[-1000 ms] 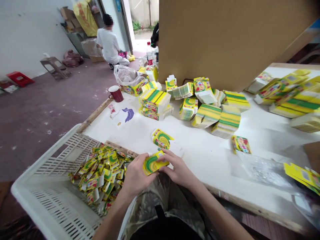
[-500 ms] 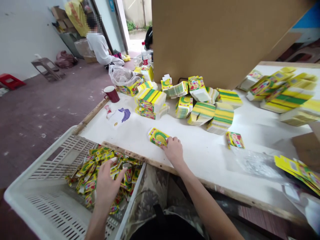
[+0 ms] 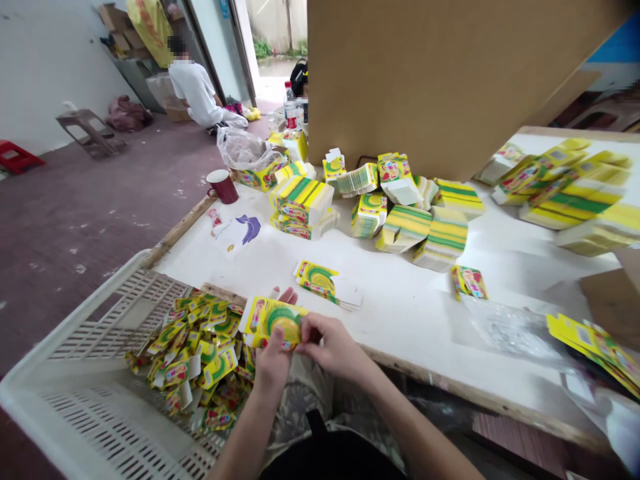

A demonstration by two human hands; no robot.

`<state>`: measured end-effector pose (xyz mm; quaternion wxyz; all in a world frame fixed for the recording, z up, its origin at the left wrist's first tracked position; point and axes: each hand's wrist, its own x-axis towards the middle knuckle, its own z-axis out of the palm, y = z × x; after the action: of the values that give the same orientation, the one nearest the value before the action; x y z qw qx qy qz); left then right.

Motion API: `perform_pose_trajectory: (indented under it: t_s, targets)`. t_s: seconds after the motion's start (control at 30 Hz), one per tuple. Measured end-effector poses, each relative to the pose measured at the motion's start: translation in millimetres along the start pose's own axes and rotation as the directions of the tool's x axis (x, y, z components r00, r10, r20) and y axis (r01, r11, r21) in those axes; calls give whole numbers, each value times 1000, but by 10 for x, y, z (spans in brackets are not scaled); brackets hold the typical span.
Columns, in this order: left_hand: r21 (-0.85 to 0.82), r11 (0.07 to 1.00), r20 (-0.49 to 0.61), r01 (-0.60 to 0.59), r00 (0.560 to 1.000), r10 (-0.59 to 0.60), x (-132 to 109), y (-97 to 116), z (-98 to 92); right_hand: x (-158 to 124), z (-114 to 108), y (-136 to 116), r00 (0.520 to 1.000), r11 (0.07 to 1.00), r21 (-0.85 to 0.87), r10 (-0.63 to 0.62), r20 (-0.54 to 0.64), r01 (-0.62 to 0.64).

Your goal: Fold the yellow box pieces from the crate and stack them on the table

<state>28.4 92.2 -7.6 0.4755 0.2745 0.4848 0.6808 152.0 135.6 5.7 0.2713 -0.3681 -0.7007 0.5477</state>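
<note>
A yellow and green printed carton (image 3: pixel 265 320) is held between both hands above the table's front edge. My left hand (image 3: pixel 275 357) grips it from below, thumb across its printed face and fingers behind. My right hand (image 3: pixel 327 347) pinches the carton's right end with thumb and forefinger. On the table just beyond lie more flat cartons (image 3: pixel 317 279), their white flaps pointing right. To the left, a white slatted plastic crate (image 3: pixel 100 407) holds a heap of small yellow cartons (image 3: pixel 200 350).
Bundled carton stacks (image 3: pixel 405 227) stand along the table's (image 3: pixel 270 257) middle and right, before a large cardboard box (image 3: pixel 410 80). A dark red mug (image 3: pixel 225 189) sits near the left edge. Another person (image 3: pixel 195 93) kneels on the floor at the back left.
My right hand has drawn a carton off the table toward me. My left hand has come from over the crate and closed on it as well.
</note>
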Motion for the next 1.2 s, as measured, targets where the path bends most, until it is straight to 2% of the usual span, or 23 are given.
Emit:
perform_pose_trajectory:
  t_s: [0.03,0.13,0.23,0.37,0.43,0.57,0.67,0.73,0.77,0.8,0.87,0.9,0.93,0.97,1.03,1.07,1.1,1.13,1.17,1.2]
  targets:
    - [-71,997,-31,-7,1000,5,19,43,62,-37,63,-44,1000,997,79,-1,24,0]
    - [-266,962,-173,-65,985,19,78,127,173,-86,201,-100,1000,950,312,18,-11,-14]
    - [-290,954,-247,-80,969,6,99,90,158,-56,219,-59,996,924,380,64,-69,-33]
    - [-64,997,-197,-51,980,37,40,-38,3,-6,83,25,983,967,254,80,-168,-35]
    - [50,997,-187,-52,981,60,11,-72,-81,-7,6,50,979,990,144,31,-202,-2]
    - [138,990,-184,-35,981,60,29,1,-224,-35,-115,97,968,998,-32,-66,-242,60]
    - [194,976,-68,-97,991,112,100,209,-357,-56,-218,128,954,988,-118,-131,-270,103]
    - [313,927,106,-205,978,181,146,379,-435,-73,-271,126,933,932,-301,-276,-231,201]
    - [410,882,201,-231,966,160,162,452,-455,-83,-283,117,915,872,-408,-364,-174,269]
    - [518,822,288,-237,953,93,171,509,-456,-94,-283,102,892,798,-497,-442,-97,342]
    - [707,677,402,-202,903,-151,170,558,-405,-117,-255,69,844,687,-563,-535,36,460]
    - [762,620,425,-186,866,-263,161,549,-361,-130,-233,56,827,673,-557,-561,44,486]
    - [796,581,425,-171,841,-335,147,521,-312,-142,-211,49,816,686,-545,-578,-6,482]
    - [817,554,409,-160,839,-360,127,479,-265,-154,-191,48,811,726,-524,-575,-108,445]
    - [848,506,337,-156,896,-289,77,371,-192,-170,-160,60,796,857,-415,-468,-383,304]
    - [866,472,299,-164,927,-225,47,314,-168,-173,-147,69,803,924,-303,-358,-477,232]
    - [883,431,279,-185,946,-167,15,258,-150,-172,-132,76,834,975,-149,-220,-506,167]
    - [892,396,285,-217,951,-122,-17,207,-137,-166,-115,82,884,994,30,-76,-462,102]
    - [889,375,314,-262,946,-84,-49,162,-125,-156,-96,85,931,978,206,49,-362,29]
    - [877,363,357,-314,932,-55,-77,126,-113,-143,-76,86,959,935,351,141,-247,-47]
